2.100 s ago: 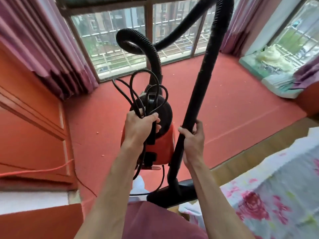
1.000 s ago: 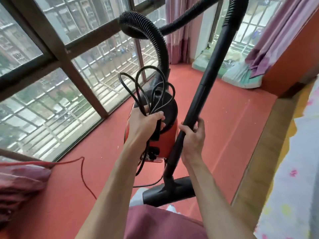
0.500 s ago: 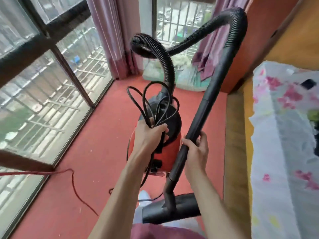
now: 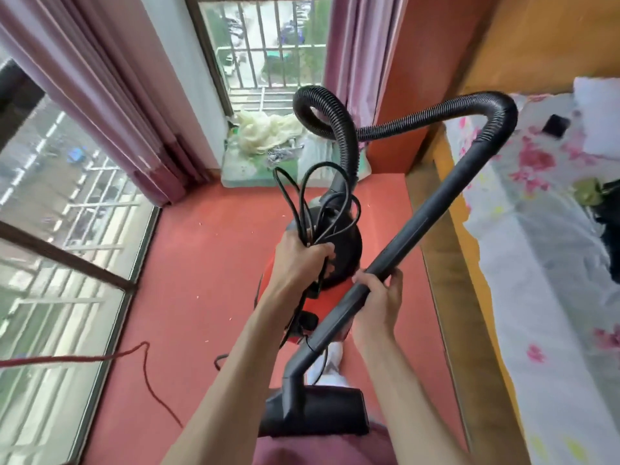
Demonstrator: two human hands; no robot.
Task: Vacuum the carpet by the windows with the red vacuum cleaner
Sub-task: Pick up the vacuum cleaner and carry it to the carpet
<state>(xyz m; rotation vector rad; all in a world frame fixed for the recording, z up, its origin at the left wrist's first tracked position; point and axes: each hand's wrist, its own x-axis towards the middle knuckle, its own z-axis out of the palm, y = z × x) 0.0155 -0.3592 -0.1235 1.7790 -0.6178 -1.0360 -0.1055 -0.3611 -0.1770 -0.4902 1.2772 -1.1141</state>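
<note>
Moved since the earlier frame: we are swinging round, the side window (image 4: 268, 45) now sitting upper centre, the bed (image 4: 536, 263) filling the right edge.
Item: red vacuum cleaner (image 4: 349, 256), centre frame, over the carpet (image 4: 201, 263); our left hand (image 4: 302, 260) is gripping its top and the coiled cord (image 4: 302, 196), fingers curled tight.
Item: wand (image 4: 419, 229); our right hand (image 4: 379, 303) is clasping it, fingers wrapped round.

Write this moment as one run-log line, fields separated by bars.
left hand: grips coiled cord atop red vacuum cleaner | right hand: grips wand | carpet: pale specks scattered
</note>
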